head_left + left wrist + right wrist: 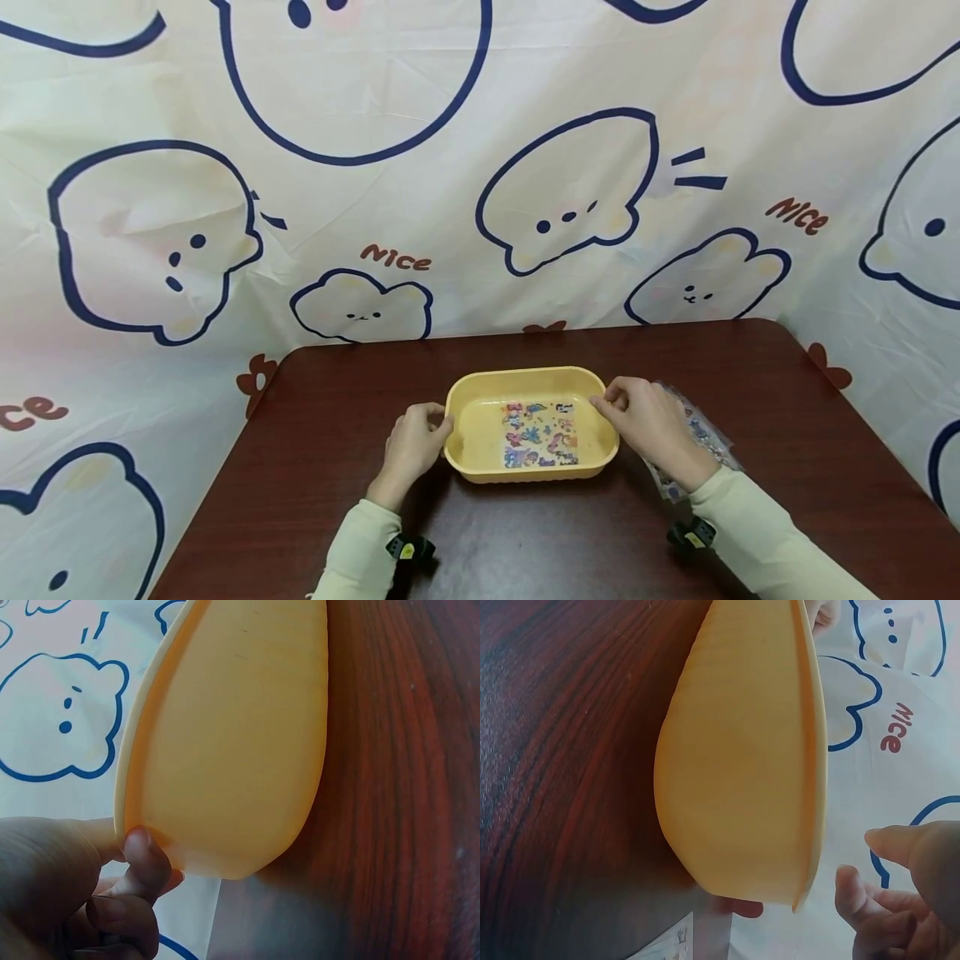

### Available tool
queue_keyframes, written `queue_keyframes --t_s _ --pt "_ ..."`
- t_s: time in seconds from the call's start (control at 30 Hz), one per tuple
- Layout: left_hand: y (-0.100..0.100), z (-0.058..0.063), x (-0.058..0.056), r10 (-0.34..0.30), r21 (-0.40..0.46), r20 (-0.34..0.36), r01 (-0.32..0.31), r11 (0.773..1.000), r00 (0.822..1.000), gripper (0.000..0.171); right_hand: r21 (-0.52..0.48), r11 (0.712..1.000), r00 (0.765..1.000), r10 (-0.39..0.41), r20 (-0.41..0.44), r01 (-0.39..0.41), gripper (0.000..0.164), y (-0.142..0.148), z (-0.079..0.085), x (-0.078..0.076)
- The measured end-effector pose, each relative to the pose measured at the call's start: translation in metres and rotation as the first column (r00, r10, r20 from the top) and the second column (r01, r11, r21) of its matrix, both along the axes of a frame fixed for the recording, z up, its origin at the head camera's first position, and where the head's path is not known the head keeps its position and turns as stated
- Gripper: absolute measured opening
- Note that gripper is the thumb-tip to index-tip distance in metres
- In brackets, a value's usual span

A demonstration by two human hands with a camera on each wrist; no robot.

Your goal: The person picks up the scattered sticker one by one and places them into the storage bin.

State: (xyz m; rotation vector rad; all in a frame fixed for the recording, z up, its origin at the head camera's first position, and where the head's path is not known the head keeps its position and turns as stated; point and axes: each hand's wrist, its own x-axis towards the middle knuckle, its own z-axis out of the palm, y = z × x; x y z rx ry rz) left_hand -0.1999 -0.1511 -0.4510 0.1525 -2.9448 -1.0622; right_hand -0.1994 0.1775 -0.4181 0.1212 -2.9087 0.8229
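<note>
A yellow plastic basin (pixel 480 477) with rounded corners sits on the dark table. On its floor lies a sheet of small colourful cartoon pictures (pixel 540 435), like stickers. At the basin's left end my left hand (pixel 415 437) pinches the rim; in the left wrist view the thumb and a bent finger (pixel 146 859) meet at the edge. My right hand (pixel 651 417) hovers by the right end, overlapping the rim in the head view. The right wrist view shows its thumb and loosely bent fingers (pixel 850 889) apart from the rim, with nothing between them.
A clear plastic packet (pixel 708 437) of patterned material lies on the table (pixel 360 379) at the right, partly hidden by my right hand and forearm. A white cloth (pixel 450 200) with cartoon outlines hangs behind the table and along its sides.
</note>
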Motion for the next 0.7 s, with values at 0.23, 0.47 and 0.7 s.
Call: queue_keyframes --t_s 0.23,0.47,0.7 --pt "0.000 -0.001 0.001 -0.001 -0.001 -0.008 0.001 1.000 1.000 0.031 0.024 0.999 1.000 -0.028 0.001 0.028 0.031 0.005 0.002 0.000" --pt "0.000 -0.001 0.001 -0.006 0.005 -0.011 0.006 1.000 1.000 0.031 0.015 1.000 1.000 -0.013 -0.004 0.013 0.032 0.012 0.000 0.000" --pt "0.000 0.000 0.002 -0.007 0.003 -0.016 0.007 1.000 1.000 0.031 0.026 0.999 1.000 -0.017 -0.019 0.017 0.030 0.018 0.001 0.000"
